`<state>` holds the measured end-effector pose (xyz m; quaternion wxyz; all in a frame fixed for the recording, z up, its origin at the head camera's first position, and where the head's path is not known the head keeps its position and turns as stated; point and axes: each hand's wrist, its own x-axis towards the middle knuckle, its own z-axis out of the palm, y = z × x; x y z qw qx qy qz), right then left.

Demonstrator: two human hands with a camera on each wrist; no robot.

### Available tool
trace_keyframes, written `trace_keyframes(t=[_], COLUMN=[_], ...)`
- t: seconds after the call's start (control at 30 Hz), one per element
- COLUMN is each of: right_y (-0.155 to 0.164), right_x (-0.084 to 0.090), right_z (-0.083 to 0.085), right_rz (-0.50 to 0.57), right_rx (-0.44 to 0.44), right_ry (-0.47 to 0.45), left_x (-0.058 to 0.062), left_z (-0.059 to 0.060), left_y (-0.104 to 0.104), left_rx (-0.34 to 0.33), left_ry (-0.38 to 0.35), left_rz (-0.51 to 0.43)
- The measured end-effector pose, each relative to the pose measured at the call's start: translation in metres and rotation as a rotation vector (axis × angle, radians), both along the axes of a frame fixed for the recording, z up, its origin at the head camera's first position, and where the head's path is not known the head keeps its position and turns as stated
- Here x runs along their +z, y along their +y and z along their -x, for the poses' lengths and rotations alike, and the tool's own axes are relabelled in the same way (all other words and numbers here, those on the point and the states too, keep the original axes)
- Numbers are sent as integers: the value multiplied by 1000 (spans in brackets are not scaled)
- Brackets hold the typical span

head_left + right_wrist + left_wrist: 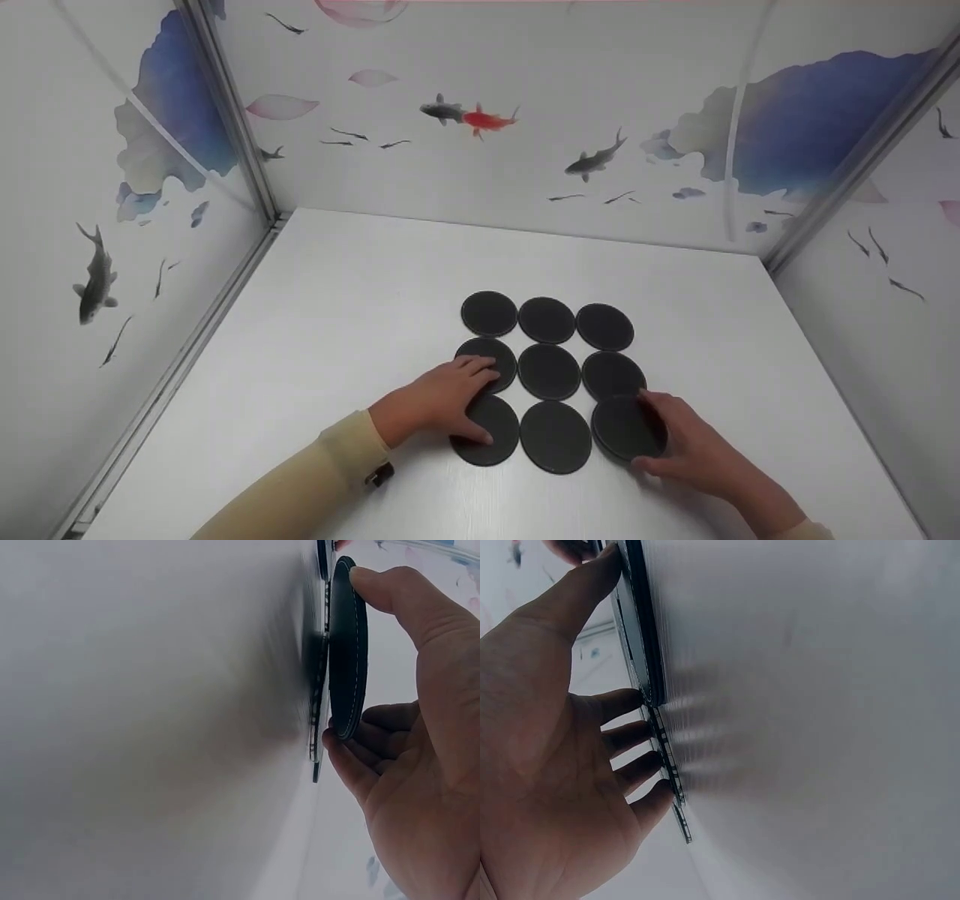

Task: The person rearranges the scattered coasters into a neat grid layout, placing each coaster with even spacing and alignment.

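Observation:
Black round coasters lie in a grid of three rows by three on the white table. My right hand pinches the front right coaster by its edge between thumb and fingers; the right wrist view shows this stitched coaster raised off the tabletop. My left hand has its fingers extended, fingertips on the middle-row left coaster, while the thumb touches the front left coaster. In the left wrist view the fingers spread along the coasters' edges.
White panels with painted fish enclose the table at the back and both sides. Metal posts stand at the corners. A small dark object sits at the left sleeve cuff.

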<state>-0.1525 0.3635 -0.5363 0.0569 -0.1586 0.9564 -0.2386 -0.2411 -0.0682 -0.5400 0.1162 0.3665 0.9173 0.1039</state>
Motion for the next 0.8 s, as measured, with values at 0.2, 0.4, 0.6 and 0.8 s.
trace_keyframes(t=[0.2,0.4,0.6,0.8], right_y=[3,7,11,10], right_x=[1,1,0,-2], right_z=[-3,-9,-12,-15], right_rz=[-7,6,40,51], right_rx=[18,41,91,109], right_ry=[18,11,25,6], left_x=[-1,2,4,2], left_z=[1,1,1,0], left_y=[0,0,1,1], left_rx=[-1,-4,-9,-6], left_ry=[0,-7,0,-1], left_rz=[3,0,6,17])
